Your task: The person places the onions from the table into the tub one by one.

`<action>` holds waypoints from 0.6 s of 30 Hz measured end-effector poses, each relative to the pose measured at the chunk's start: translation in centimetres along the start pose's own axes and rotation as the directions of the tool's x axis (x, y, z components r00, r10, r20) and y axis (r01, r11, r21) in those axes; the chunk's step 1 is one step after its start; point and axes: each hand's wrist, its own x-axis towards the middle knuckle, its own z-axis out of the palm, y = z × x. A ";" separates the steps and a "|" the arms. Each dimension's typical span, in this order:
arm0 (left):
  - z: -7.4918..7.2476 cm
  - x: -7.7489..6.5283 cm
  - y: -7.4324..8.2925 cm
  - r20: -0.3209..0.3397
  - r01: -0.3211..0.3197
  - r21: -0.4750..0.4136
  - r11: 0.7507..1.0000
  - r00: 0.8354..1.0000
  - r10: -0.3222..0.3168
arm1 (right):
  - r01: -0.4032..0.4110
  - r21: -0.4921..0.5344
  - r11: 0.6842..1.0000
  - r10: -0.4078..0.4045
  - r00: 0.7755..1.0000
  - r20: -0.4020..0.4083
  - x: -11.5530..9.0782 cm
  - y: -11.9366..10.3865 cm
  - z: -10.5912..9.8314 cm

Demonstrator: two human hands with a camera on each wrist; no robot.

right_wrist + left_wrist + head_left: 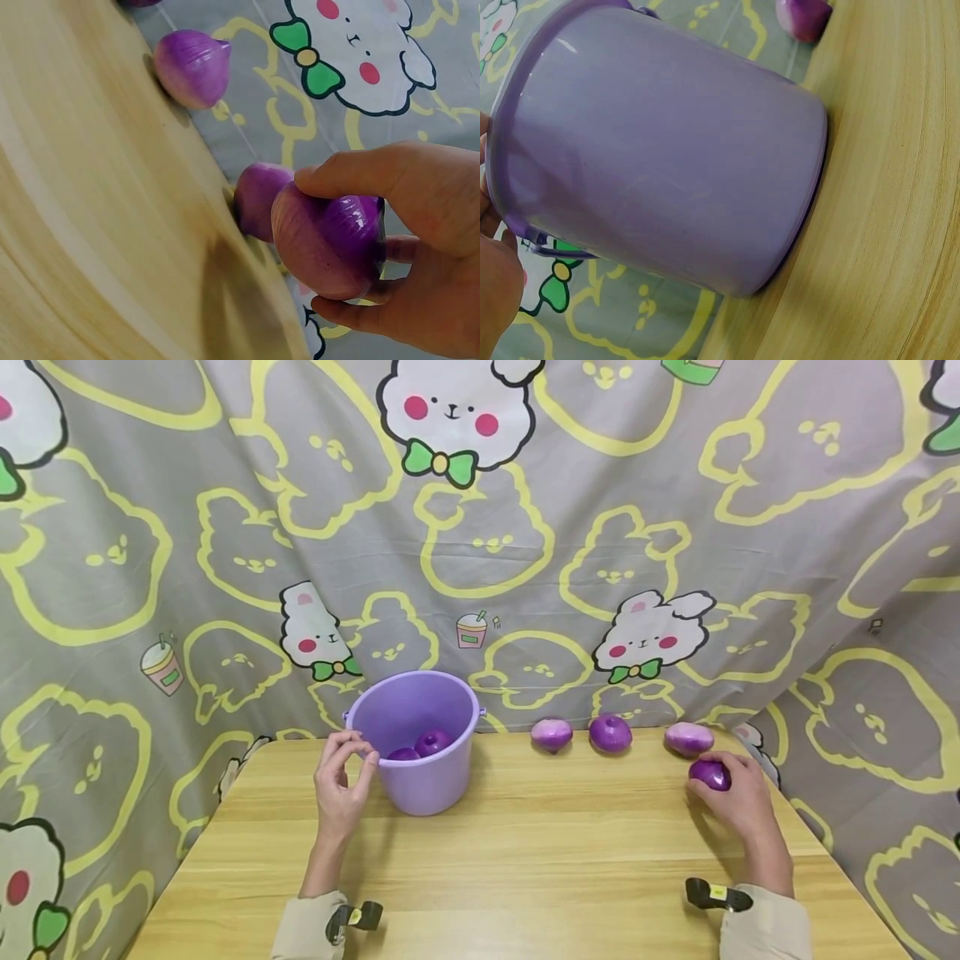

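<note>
A purple onion (709, 775) is gripped between the thumb and fingers of my right hand (738, 793), held above the table's right side. In the right wrist view the held onion (319, 247) shows a pale side and a glossy purple one. My left hand (342, 781) holds the near left rim of a lilac bucket (427, 789), which stands upright on the table. Inside the bucket lie onions, of which two show: one onion (432, 742) whole, another (403, 754) partly hidden by the rim. The left wrist view shows mostly the bucket's outer wall (667, 150).
Along the table's back edge sit three more onions: a pale purple one (551, 735), a darker one (610, 733) and a longish one (689, 739) just behind my right hand. A patterned grey curtain (517, 602) hangs behind the wooden table (540, 860).
</note>
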 end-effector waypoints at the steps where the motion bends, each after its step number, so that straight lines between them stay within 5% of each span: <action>1: 0.0 0.0 0.1 -0.001 -0.001 0.002 1.000 1.000 0.001 | 0.008 -0.001 1.000 -0.008 1.000 -0.008 0.0 -0.1 -0.1; 7: 0.3 0.2 0.9 -0.002 0.003 0.014 1.000 1.000 -0.003 | 0.048 -0.018 0.999 -0.049 0.997 -0.053 0.1 -0.8 -0.5; 18: 0.0 0.0 0.0 0.002 0.010 -0.023 1.000 1.000 -0.010 | 0.091 -0.016 0.996 -0.092 0.988 -0.120 0.1 -1.9 -0.9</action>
